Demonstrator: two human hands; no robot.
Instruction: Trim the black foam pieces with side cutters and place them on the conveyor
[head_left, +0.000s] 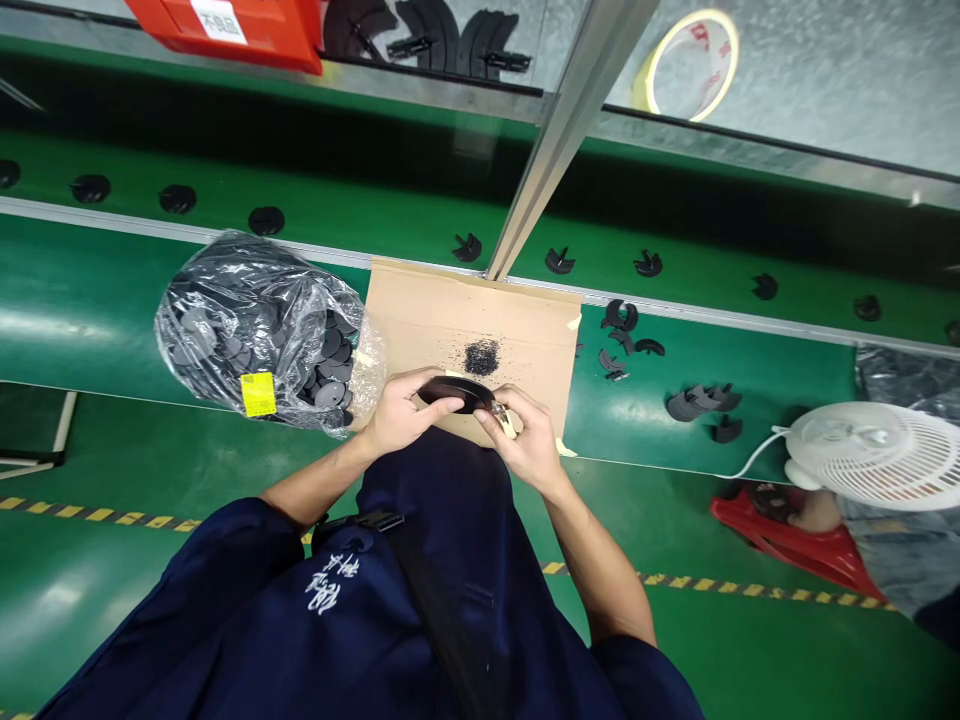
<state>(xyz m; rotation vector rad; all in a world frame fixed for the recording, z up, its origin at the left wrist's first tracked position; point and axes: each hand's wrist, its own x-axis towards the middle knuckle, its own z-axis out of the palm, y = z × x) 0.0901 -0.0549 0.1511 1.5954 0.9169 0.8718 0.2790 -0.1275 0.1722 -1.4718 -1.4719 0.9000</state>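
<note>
Worker at green bench, both hands in front of body. Left hand point(397, 412) pinches black disc point(461, 394), thumb on its face, fingers behind. Right hand point(534, 440) has thumb and fingers closed around small tool point(507, 420) at disc's right edge; can't tell if they touch disc too. Disc held over near edge of cardboard sheet point(420, 310); black crumbs point(481, 357) heaped just beyond. Clear bag point(247, 300) of discs on left, loose curved parts point(621, 315) on right.
</note>
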